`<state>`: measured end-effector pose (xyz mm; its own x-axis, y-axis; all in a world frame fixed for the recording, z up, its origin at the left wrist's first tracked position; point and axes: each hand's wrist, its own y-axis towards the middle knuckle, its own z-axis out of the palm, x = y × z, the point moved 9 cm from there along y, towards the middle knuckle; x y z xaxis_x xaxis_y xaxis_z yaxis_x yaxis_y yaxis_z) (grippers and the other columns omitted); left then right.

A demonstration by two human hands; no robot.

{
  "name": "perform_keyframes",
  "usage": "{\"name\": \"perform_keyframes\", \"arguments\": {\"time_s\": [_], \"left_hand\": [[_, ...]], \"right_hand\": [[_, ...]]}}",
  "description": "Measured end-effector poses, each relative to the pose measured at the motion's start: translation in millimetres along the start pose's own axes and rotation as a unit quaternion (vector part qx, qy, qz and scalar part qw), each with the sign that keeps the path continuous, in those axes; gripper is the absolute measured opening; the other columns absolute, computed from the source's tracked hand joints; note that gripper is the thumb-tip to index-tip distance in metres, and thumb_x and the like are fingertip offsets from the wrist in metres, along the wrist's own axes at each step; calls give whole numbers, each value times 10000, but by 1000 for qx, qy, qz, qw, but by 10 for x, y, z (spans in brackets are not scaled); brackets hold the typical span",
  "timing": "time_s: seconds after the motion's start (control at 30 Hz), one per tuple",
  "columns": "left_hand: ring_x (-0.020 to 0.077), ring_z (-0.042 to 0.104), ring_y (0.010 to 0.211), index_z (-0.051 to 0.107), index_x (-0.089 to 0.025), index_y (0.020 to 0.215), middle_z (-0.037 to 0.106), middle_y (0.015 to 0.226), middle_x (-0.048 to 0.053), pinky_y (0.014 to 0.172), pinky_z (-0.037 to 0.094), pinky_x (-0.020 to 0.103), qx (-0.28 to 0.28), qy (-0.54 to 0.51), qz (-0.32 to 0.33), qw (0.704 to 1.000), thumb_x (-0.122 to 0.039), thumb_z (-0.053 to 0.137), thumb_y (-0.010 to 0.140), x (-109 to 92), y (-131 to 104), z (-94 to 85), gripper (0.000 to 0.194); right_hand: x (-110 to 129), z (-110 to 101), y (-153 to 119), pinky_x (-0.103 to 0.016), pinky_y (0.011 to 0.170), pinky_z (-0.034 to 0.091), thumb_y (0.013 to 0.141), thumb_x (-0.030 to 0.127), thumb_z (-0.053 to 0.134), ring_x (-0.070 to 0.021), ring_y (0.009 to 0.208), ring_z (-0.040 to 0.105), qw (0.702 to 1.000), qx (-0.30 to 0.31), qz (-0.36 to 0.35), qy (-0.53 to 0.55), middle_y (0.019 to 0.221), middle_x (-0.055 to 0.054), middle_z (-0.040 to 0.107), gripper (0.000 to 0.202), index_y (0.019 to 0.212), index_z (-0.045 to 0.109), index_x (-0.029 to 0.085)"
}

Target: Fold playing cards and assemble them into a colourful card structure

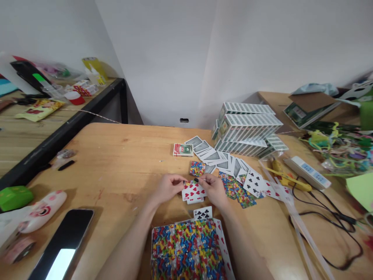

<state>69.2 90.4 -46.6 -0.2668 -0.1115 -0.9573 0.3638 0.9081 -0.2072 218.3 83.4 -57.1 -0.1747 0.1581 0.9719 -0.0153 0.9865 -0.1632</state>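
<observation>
Fingers (178, 178) (both hands (168, 189) (216, 190)) — nearly closed — pinch heart cards (192, 192).

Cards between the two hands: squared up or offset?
Offset: between left hand and right hand, the cards show hearts, one edge sticking out below another.

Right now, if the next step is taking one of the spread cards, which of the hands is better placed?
Probably the right hand: it is nearer the spread cards, while the left hand would have to reach across. Both hold the heart cards.
</observation>
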Motion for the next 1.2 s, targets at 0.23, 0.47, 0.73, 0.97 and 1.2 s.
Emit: {"name": "perform_keyframes", "arguments": {"time_s": [0.23, 0.47, 0.73, 0.97, 1.2], "left_hand": [[108, 545, 537, 650, -108, 743, 644, 650, 35, 492, 410, 200, 5, -8, 9, 1000, -246, 517, 707, -22, 14, 20, 195], [129, 580, 612, 684, -116, 826, 689, 781, 67, 541, 433, 212, -11, 15, 7, 1000, -164, 507, 662, 5, 16, -28, 246], [106, 538, 552, 651, -124, 847, 658, 708, 41, 496, 415, 199, -9, -18, 8, 1000, -226, 531, 689, -54, 0, -6, 224], [91, 465, 526, 594, -128, 776, 555, 617, -10, 476, 370, 186, -59, -7, 28, 998, -325, 531, 721, -53, 28, -51, 214], [88, 436, 520, 576, -144, 777, 516, 597, -30, 482, 346, 185, -62, 37, 46, 996, -347, 505, 740, -62, 14, -28, 218]], "right_hand": [[2, 24, -4, -211, 418, 295, 674, 433, 582, -99, 447, 408, 1000, -1, 3, -5, 516, 13, 505, 288, 694, 573, 145], [-7, 37, -7, -200, 404, 268, 671, 405, 591, -83, 434, 365, 1000, -5, 3, 7, 498, 31, 456, 264, 687, 552, 145], [47, 12, -11, -212, 419, 255, 691, 439, 563, -87, 442, 344, 1000, -19, -12, -2, 500, 41, 428, 280, 662, 522, 163], [92, 12, -5, -213, 426, 245, 720, 472, 519, -78, 432, 316, 999, 21, -11, 46, 471, 62, 356, 334, 584, 458, 173], [95, 111, -29, -201, 431, 330, 688, 393, 565, -86, 453, 432, 995, 85, 26, 52, 529, 25, 518, 244, 671, 559, 150]]}}
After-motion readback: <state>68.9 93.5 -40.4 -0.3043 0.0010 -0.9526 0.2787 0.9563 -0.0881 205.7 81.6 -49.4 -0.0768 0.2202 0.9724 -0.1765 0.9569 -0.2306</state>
